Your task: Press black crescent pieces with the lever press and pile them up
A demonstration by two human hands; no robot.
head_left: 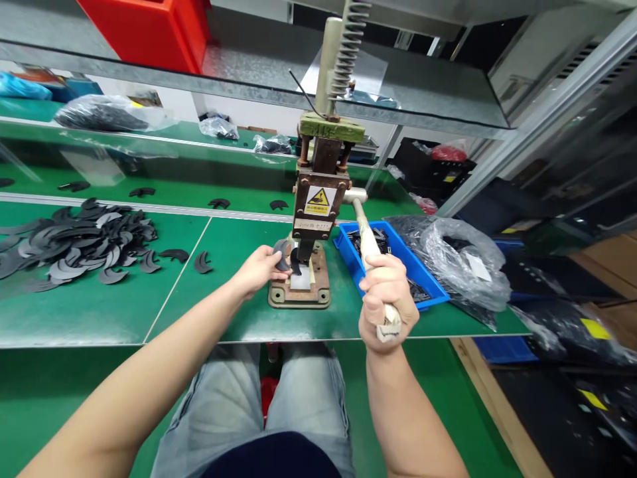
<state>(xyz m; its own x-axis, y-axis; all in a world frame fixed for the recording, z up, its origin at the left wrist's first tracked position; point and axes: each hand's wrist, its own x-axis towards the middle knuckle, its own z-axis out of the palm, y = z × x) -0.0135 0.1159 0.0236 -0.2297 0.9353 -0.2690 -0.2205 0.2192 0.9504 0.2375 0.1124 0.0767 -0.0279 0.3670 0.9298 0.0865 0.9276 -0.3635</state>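
My left hand (259,270) pinches a curved black plastic part (281,255) at the left side of the hand press (313,226), beside its ram. Part of the piece is hidden by my fingers. A pale metal plate (300,277) lies on the base of the press under the ram. Wrapped round the tape-covered lever (365,232) of the press is my right hand (388,299), its fingers closed. The lever slants down toward me. A yellow warning label (319,200) is stuck on the press body.
A heap of curved black parts (79,245) covers the bench at left, with one loose part (202,262) nearer the press. Right of the press stands a blue bin (428,293) of small black pieces, with a clear plastic bag (462,259) beside it. A metal shelf holds a red bin (154,33).
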